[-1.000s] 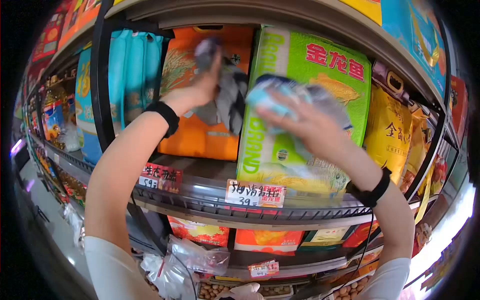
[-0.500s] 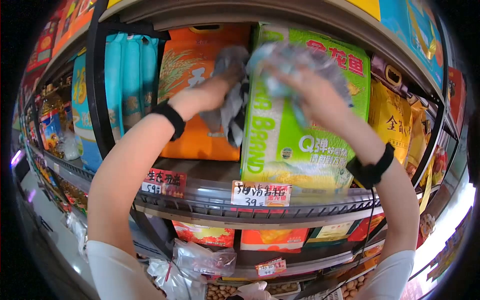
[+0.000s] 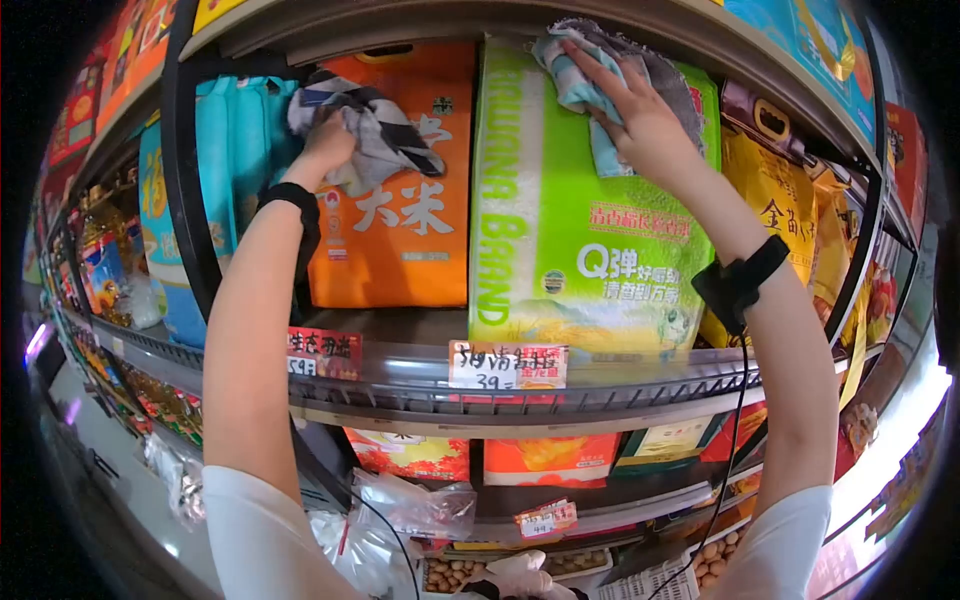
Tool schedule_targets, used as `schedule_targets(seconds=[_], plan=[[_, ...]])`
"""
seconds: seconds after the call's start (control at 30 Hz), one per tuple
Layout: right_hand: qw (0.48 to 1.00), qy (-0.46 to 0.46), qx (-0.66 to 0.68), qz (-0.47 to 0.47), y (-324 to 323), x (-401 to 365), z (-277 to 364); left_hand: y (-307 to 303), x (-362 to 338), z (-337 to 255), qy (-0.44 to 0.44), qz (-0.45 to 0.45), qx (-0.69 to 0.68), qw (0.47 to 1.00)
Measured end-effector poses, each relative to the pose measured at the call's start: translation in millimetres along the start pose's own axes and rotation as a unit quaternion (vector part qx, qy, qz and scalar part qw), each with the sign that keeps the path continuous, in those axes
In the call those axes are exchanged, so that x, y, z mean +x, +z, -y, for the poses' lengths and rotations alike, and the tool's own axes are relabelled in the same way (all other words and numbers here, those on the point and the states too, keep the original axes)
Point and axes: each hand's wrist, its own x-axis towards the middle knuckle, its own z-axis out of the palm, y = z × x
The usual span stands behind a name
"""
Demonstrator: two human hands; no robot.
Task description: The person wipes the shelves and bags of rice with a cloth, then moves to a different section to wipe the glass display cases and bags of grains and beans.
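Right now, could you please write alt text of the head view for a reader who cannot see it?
The bare left hand grips a black, white and grey cloth against an orange bag, while the spread right hand presses a blue and grey cloth against a green bag. Both bags stand on a shop shelf with price tags along its edge.

Cannot fully read the orange bag [image 3: 390,265] behind the checked cloth [image 3: 375,128] or the green bag [image 3: 560,230] under the blue-grey cloth [image 3: 567,85]; cannot decipher the lower price tag [image 3: 547,520], too small.
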Motion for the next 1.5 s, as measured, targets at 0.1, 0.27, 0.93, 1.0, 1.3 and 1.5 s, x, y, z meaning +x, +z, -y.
schedule_targets(seconds=[0.1, 0.27, 0.93, 1.0, 1.3, 1.5], plan=[[0.997, -0.046, 0.030, 0.048, 0, -18, 19, 13, 13, 18, -0.107, 0.078, 0.044, 0.990], [0.977, -0.162, 0.029, 0.132, -2, -60, 68, 20, -8, 13, -0.127, 0.282, 0.145, 0.940], [0.919, -0.137, 0.145, 0.341, -100, -181, -1, -3, -136, -171, -0.372, 0.508, -0.423, 0.651], [0.919, -0.127, 0.122, 0.352, -109, -184, -5, -6, -139, -169, -0.372, 0.469, -0.463, 0.654], [0.980, -0.066, 0.014, 0.188, -88, -127, -20, -64, -81, -195, -0.243, 0.171, -0.489, 0.820], [0.999, 0.047, 0.008, -0.007, -56, -52, -71, -34, -11, -147, -0.004, 0.105, -0.146, 0.984]])
